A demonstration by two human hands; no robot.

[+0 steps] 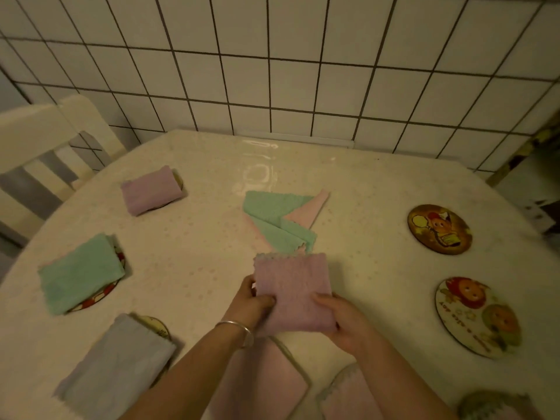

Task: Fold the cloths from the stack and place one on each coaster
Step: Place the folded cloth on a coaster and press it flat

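Note:
A folded purple cloth [292, 291] is held above the table between both hands. My left hand [253, 303] grips its left edge and my right hand [345, 324] grips its lower right corner. Behind it lies the stack of green and pink cloths [278, 221], loosely spread. On the left, three coasters each carry a folded cloth: purple [150, 190], green [80, 272] and grey-blue [118, 368]. On the right, two round picture coasters [439, 228] [477, 318] are bare. Two folded pink cloths [263, 386] [351, 395] lie under my forearms.
The table [348, 177] has a pale dotted cover and stands against a white tiled wall [272, 71]. A white chair [45, 140] stands at the far left corner. Another coaster edge [491, 403] shows at the bottom right.

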